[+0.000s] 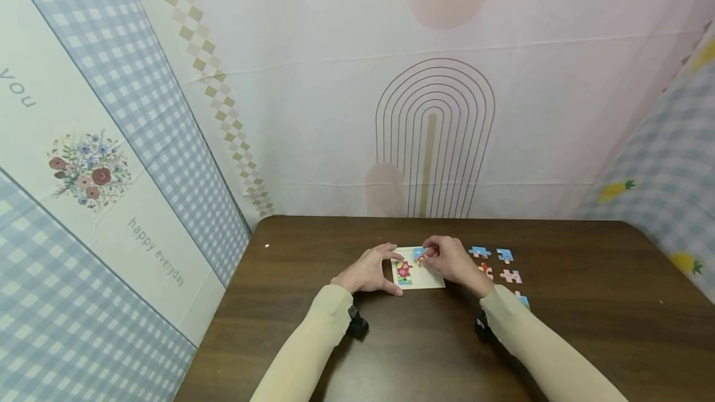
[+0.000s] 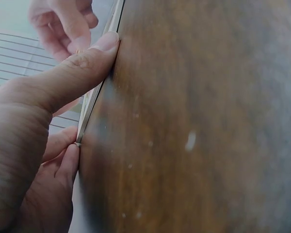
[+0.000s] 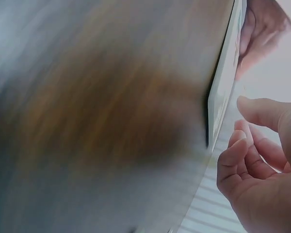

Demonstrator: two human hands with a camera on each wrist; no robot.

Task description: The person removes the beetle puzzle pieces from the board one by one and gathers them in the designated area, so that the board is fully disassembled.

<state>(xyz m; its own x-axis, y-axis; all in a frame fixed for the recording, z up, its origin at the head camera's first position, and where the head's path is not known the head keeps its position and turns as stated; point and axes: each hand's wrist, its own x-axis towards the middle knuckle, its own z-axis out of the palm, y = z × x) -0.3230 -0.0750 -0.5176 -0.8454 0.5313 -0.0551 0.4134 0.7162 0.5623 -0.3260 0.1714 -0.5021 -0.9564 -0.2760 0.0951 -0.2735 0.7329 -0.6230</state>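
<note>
A pale puzzle board (image 1: 430, 280) lies on the table, with a red flower picture (image 1: 404, 270) put together on its left part. My left hand (image 1: 368, 268) holds the board at its left end, thumb along the near edge and fingers at the far edge; the left wrist view shows the thumb (image 2: 82, 68) against the thin board edge. Over the board's upper middle, my right hand (image 1: 449, 258) pinches a blue and red puzzle piece (image 1: 420, 254) with thumb and fingertips. Its curled fingers (image 3: 233, 155) show beside the board in the right wrist view.
Right of the board lie loose puzzle pieces: blue ones (image 1: 479, 252) (image 1: 505, 255), a red one (image 1: 486, 270), a pink one (image 1: 511, 276), and another blue one (image 1: 522, 300) partly behind the right sleeve. A patterned cloth (image 1: 335, 141) hangs behind the brown table (image 1: 413, 352).
</note>
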